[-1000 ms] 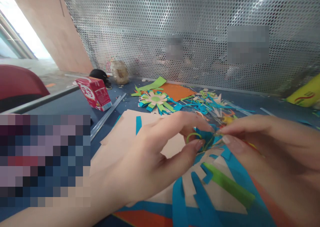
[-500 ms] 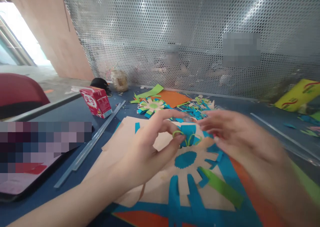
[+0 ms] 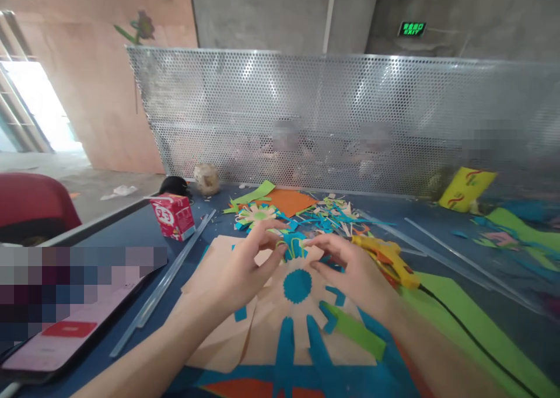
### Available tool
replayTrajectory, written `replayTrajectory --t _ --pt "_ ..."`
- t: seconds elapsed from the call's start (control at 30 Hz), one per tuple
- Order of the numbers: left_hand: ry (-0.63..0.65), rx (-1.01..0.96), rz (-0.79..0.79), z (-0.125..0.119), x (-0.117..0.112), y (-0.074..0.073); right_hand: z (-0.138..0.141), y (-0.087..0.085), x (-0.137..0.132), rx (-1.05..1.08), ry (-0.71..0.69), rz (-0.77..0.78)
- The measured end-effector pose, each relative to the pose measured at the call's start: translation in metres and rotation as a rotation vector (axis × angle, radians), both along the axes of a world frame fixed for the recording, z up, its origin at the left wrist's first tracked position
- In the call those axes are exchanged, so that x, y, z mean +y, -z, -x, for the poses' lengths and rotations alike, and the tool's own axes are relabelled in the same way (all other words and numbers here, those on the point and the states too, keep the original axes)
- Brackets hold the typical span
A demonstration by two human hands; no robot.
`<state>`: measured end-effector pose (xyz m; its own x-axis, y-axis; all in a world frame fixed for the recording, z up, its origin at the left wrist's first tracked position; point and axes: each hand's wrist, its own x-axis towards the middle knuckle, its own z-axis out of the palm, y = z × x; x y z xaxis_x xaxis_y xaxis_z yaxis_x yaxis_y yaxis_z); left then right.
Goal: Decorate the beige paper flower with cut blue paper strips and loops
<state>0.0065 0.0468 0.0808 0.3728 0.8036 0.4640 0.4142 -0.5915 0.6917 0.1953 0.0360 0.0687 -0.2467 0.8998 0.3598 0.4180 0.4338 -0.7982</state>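
In the middle lies a beige felt flower (image 3: 286,304) with a round blue centre (image 3: 297,286) and blue-tipped petals. Thin green strips (image 3: 292,247) stand in loops at its upper edge. My left hand (image 3: 258,258) is curled there, thumb and fingers pinched at the left loop. From the other side my right hand (image 3: 345,264) pinches a beige petal at the upper right, thumb below and index finger above. A broad green strip (image 3: 359,331) sticks out from the lower right petals. Beneath are beige felt sheets (image 3: 210,269) and a blue sheet.
A yellow hot glue gun (image 3: 385,258) with a black cord lies right of my right hand. Felt scraps (image 3: 332,214) and a second flower (image 3: 258,214) lie behind. Clear glue sticks (image 3: 166,287), a red box (image 3: 172,216) and a phone (image 3: 65,328) stand or lie leftward.
My view has tilted up and pulled back. My right hand has moved in to the flower's petal, uncovering the glue gun. My left hand stays at the green loops.
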Motion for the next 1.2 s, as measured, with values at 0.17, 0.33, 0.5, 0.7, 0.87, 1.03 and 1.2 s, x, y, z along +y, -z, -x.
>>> replayTrajectory --t 0.17,0.33,0.5,0.7,0.87,1.03,1.2 --pt "0.000 -0.031 -0.033 0.000 0.002 0.001 0.001 -0.001 -0.004 -0.001 0.010 -0.033" --pt "-0.074 0.008 -0.189 0.001 0.006 0.002 0.002 0.000 -0.004 0.000 0.010 -0.059" --pt "-0.007 0.072 -0.204 0.003 0.003 -0.004 0.002 0.004 -0.001 0.002 -0.004 -0.082" --pt "0.044 -0.020 -0.133 0.004 0.005 -0.002 0.003 0.003 -0.002 -0.010 -0.010 -0.077" --pt "0.066 -0.049 -0.137 0.005 0.014 0.002 0.004 0.004 -0.001 0.005 -0.010 -0.068" --pt "0.078 -0.074 -0.145 0.007 0.020 0.005 0.006 0.000 -0.003 0.013 -0.023 -0.054" --pt "0.089 -0.167 -0.068 0.007 0.023 0.007 0.007 -0.003 -0.005 -0.015 -0.024 -0.051"
